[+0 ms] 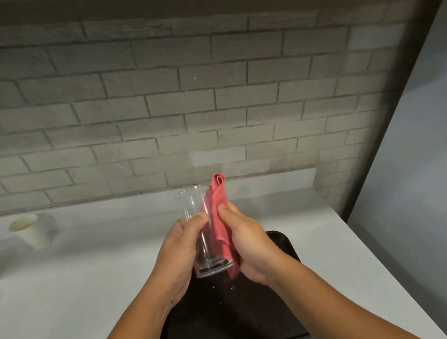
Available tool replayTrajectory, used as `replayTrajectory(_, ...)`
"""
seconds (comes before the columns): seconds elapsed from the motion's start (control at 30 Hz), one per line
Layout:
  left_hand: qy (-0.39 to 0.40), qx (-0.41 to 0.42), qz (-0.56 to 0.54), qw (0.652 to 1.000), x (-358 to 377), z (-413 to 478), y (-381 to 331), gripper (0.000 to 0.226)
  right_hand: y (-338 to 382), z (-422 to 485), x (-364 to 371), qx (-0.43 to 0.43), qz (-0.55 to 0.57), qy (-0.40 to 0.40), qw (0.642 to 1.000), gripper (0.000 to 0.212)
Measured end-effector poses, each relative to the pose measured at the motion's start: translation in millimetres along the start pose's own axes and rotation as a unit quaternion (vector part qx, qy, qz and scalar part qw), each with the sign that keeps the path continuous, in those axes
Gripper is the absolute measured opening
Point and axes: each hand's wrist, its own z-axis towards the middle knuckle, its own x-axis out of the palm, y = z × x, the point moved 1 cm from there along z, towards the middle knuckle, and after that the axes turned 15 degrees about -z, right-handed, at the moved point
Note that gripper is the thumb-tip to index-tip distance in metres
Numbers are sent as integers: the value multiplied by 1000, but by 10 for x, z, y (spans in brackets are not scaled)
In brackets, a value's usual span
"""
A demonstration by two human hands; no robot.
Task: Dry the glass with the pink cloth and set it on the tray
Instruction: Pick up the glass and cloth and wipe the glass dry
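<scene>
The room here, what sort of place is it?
Probably a kitchen or café washing-up corner. A white counter runs along a grey brick wall, a dark tray lies on it, and the hands are wiping a glass with a pink cloth.

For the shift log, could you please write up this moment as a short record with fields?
glass: clear tumbler, upright, held in the air above the tray
left hand: wrapped around the glass
right hand: presses the pink cloth against the side of the glass
tray: dark, on the white counter, nothing standing on it
task state: drying under way, glass not yet set down
also there: pale cup at far left
</scene>
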Motion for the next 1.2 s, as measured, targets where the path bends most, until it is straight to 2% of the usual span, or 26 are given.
replayTrajectory(0.1, -11, 4, -6, 1000, -70, 77, 60, 54, -91, -102, 125, -85, -139, -10, 987, 53)
replayTrajectory(0.17, -2, 6, -19, 1000, -83, 93, 73, 50, -129, -153, 130, -147, -229, -32, 962, 57)
replayTrajectory(0.27, 4, 3, -42, 999, -83, 99, 78, 53, -54, -189, 91, -149, -241, -17, 959, 57)
replayTrajectory(0.4, -20, 12, -62, 998, -132, 107, 73, 32, -149, -294, 229, -201, -371, -11, 907, 61)
replayTrajectory(0.47, -25, 7, -69, 997, -113, 76, 90, 33, -70, -223, 144, -180, -328, -9, 928, 56)
replayTrajectory(0.53, -20, -3, -69, 997, -70, 50, 125, 43, 80, -113, 37, -113, -222, 2, 968, 53)
replayTrajectory(0.57, -18, -3, -66, 998, -60, 42, 144, 46, 113, -91, 16, -98, -183, 13, 978, 53)
replayTrajectory(0.7, -6, -1, -87, 996, -74, 56, 107, 54, 61, -91, 64, -129, -195, 22, 972, 52)
replayTrajectory(0.83, 29, -4, -73, 997, -15, 21, 137, 59, 132, 30, -39, -32, -39, 4, 999, 45)
replayTrajectory(0.87, 20, 1, -78, 997, -11, 22, 151, 62, 104, 10, -17, -31, -34, 3, 999, 45)
replayTrajectory(0.97, -24, 9, -108, 994, -87, 82, 170, 78, -95, -77, 74, -33, -56, 24, 998, 45)
replayTrajectory(1.07, -35, 2, -114, 993, -113, 126, 182, 66, -155, -161, 61, -25, -59, 18, 998, 44)
replayTrajectory(1.13, -40, 3, -115, 992, -58, 131, 186, 49, -123, -251, 86, -102, -181, -12, 978, 48)
replayTrajectory(1.2, -59, 5, -110, 992, -10, 158, 200, 38, -98, -298, 86, -176, -307, -42, 934, 53)
